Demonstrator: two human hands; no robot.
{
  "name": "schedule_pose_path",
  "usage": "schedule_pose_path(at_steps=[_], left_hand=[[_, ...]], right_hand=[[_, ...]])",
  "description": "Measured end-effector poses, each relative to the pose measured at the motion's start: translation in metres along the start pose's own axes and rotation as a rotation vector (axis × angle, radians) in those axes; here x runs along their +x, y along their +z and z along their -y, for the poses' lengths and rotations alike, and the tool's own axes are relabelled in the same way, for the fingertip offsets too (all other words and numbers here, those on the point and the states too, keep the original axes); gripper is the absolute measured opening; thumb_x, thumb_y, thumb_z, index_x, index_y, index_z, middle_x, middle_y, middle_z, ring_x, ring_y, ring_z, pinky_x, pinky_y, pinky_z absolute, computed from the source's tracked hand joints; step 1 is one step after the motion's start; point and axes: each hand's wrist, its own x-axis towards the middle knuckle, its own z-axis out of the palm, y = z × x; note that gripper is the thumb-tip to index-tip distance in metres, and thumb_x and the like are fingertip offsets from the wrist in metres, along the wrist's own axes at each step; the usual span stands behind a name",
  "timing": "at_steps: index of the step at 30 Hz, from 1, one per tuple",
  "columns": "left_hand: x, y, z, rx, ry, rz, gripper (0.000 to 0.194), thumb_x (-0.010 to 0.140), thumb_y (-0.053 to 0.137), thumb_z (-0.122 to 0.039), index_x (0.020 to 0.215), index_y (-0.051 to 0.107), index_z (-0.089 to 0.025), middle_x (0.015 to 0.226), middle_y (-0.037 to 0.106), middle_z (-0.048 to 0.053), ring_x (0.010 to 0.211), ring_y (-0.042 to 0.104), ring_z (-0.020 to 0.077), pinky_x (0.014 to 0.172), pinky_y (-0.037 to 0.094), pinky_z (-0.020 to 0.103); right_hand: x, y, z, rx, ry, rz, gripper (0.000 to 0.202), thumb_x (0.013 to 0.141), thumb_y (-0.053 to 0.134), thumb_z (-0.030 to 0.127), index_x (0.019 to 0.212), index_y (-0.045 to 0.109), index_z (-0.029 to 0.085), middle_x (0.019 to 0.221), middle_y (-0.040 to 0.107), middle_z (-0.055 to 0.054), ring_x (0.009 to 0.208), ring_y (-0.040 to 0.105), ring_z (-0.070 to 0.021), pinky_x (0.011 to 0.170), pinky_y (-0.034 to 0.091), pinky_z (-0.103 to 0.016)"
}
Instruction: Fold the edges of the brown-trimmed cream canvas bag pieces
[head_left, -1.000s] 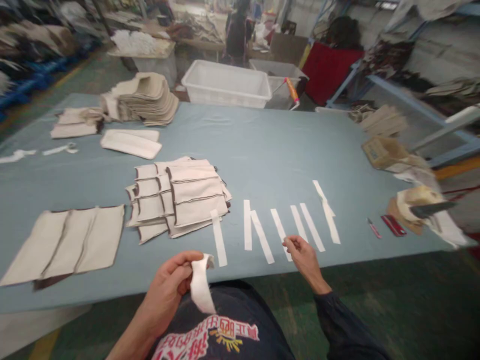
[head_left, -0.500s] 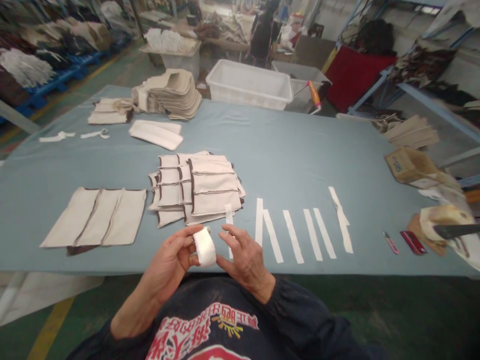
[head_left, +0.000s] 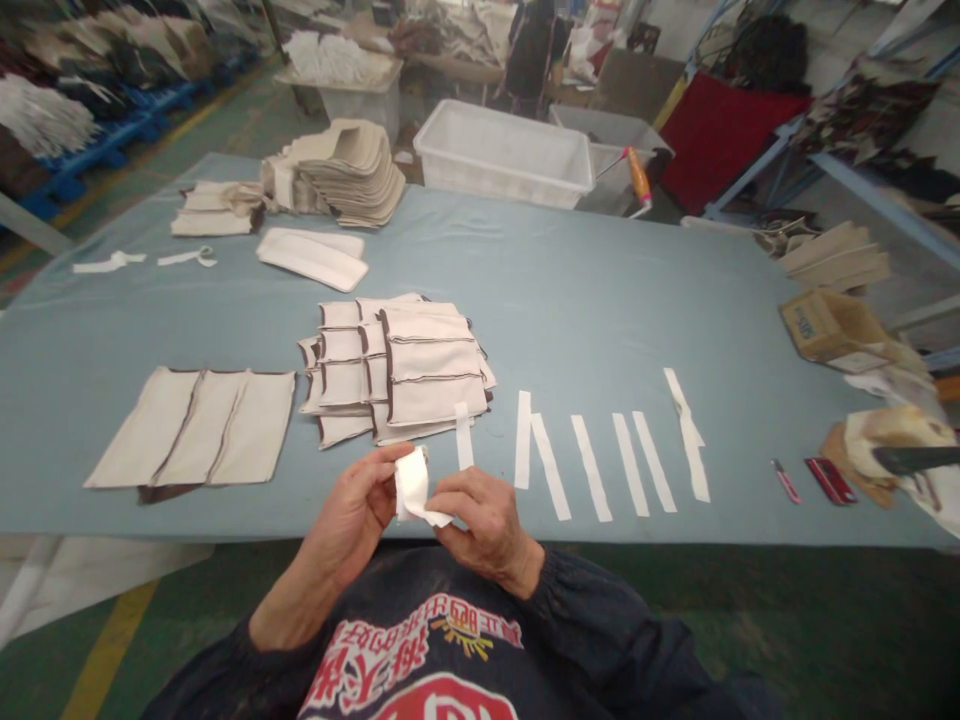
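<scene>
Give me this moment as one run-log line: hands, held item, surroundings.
Left hand: holds coiled white strip | Right hand: pinches its lower end | Table: flat white strips, pile of cream panels

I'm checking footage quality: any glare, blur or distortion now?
Head view: the white strip held between left hand and right hand is nearly washed out; the background person looks soft; near the right edge, the cardboard box looks skewed, probably lens distortion.

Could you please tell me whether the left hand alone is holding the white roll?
No, the left hand grips the white roll while the right hand pinches its loose end.
</scene>
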Motion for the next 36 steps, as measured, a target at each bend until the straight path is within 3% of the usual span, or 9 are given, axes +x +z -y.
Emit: schedule_pose_path(at_steps=[4, 10, 16, 21, 26, 32, 36], left_hand=[[0.004, 0.001, 0.002, 0.074, 0.021, 0.026, 0.037, 0.064, 0.088, -0.035, 0.093, 0.079, -0.014, 0.082, 0.077, 0.004, 0.066, 0.064, 0.0159, 0.058, 0.052, 0.023], [0.006, -0.006, 0.005, 0.232, 0.041, 0.059, 0.045, 0.069, 0.088, -0.050, 0.097, 0.077, -0.016, 0.082, 0.076, 0.003, 0.065, 0.063, 0.0151, 0.059, 0.049, 0.023], [0.007, -0.009, 0.002, 0.378, 0.053, 0.133, 0.051, 0.071, 0.087, -0.055, 0.102, 0.074, -0.016, 0.079, 0.074, 0.004, 0.063, 0.062, 0.0167, 0.058, 0.048, 0.024], [0.004, -0.004, -0.004, 0.529, 0.130, 0.217, 0.036, 0.073, 0.085, -0.046, 0.089, 0.073, -0.016, 0.074, 0.069, 0.002, 0.066, 0.059, 0.0169, 0.063, 0.048, 0.026], [0.004, -0.005, -0.001, 0.692, 0.146, 0.263, 0.028, 0.082, 0.076, -0.045, 0.085, 0.072, -0.017, 0.070, 0.064, 0.001, 0.064, 0.053, 0.0165, 0.060, 0.042, 0.025], [0.006, -0.005, 0.000, 0.706, 0.135, 0.303, 0.030, 0.084, 0.068, -0.046, 0.081, 0.072, -0.016, 0.068, 0.063, 0.002, 0.063, 0.051, 0.0171, 0.061, 0.041, 0.026], [0.006, -0.006, 0.001, 0.697, 0.130, 0.294, 0.028, 0.084, 0.065, -0.044, 0.079, 0.071, -0.017, 0.067, 0.061, 0.001, 0.062, 0.051, 0.0172, 0.060, 0.041, 0.026]], right_hand=[[0.008, 0.001, 0.009, 0.224, 0.253, -0.081, 0.021, 0.098, 0.054, 0.024, 0.078, 0.062, 0.021, 0.075, 0.066, -0.004, 0.072, 0.060, -0.0174, 0.070, 0.048, -0.032], [0.016, 0.001, 0.007, 0.375, 0.554, -0.032, 0.030, 0.094, 0.055, 0.034, 0.068, 0.053, 0.021, 0.065, 0.046, 0.003, 0.061, 0.042, -0.0126, 0.059, 0.034, -0.027], [0.016, 0.008, -0.001, 0.539, 0.750, 0.010, 0.025, 0.090, 0.060, 0.039, 0.077, 0.062, 0.018, 0.067, 0.052, 0.002, 0.060, 0.043, -0.0121, 0.056, 0.034, -0.026], [0.019, 0.008, -0.002, 0.623, 0.818, -0.055, 0.027, 0.087, 0.066, 0.043, 0.077, 0.059, 0.019, 0.066, 0.050, 0.004, 0.059, 0.040, -0.0105, 0.054, 0.032, -0.024], [0.022, 0.003, -0.001, 0.662, 0.864, -0.037, 0.029, 0.084, 0.069, 0.046, 0.076, 0.058, 0.020, 0.064, 0.053, 0.004, 0.056, 0.041, -0.0098, 0.052, 0.034, -0.023], [0.021, -0.005, -0.003, 0.723, 0.916, 0.038, 0.036, 0.088, 0.065, 0.051, 0.071, 0.060, 0.019, 0.064, 0.065, -0.001, 0.051, 0.047, -0.0098, 0.049, 0.036, -0.023], [0.020, -0.007, -0.006, 0.704, 0.877, 0.068, 0.041, 0.091, 0.061, 0.050, 0.067, 0.066, 0.017, 0.058, 0.062, -0.001, 0.049, 0.046, -0.0098, 0.050, 0.038, -0.023]])
